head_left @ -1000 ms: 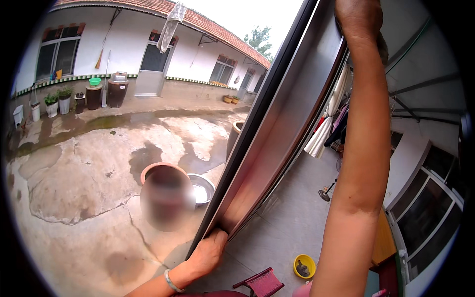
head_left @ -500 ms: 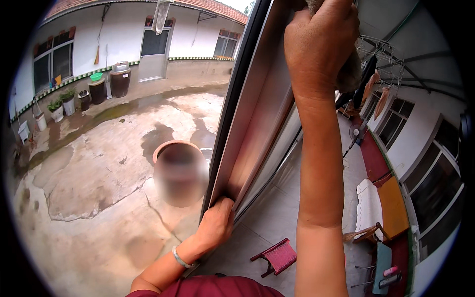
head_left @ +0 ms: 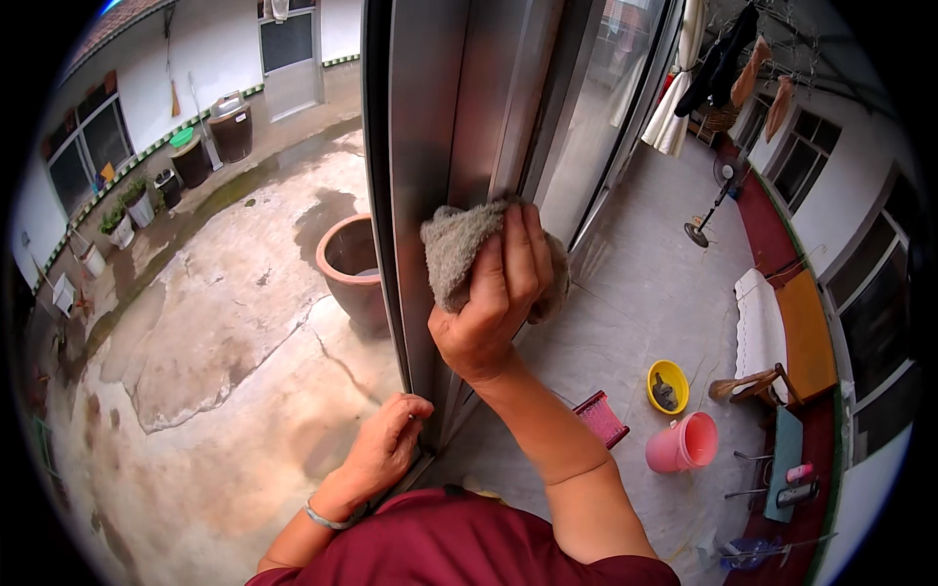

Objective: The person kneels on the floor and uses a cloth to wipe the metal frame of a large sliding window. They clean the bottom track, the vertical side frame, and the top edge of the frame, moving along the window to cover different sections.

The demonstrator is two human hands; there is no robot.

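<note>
A damp-looking grey cloth (head_left: 459,249) is bunched in my right hand (head_left: 498,293), which presses it against the upright metal door frame (head_left: 420,127) at about mid-height. Part of the cloth bulges out on the far side of my fingers. Lower down, my left hand (head_left: 386,444), with a bracelet at its wrist, has its fingers curled at the lower left edge of the same frame. The fingertips are partly hidden there.
Left of the frame lies a concrete yard with a large brown pot (head_left: 357,269). To the right, on the tiled floor, are a pink bucket (head_left: 674,444), a yellow basin (head_left: 667,376), a small red stool (head_left: 601,420) and a standing fan (head_left: 708,210).
My right hand has come down along the frame with the cloth, from high up to mid-height. My left hand stays low at the frame's edge. The view has shifted, bringing bucket and basin into sight.
</note>
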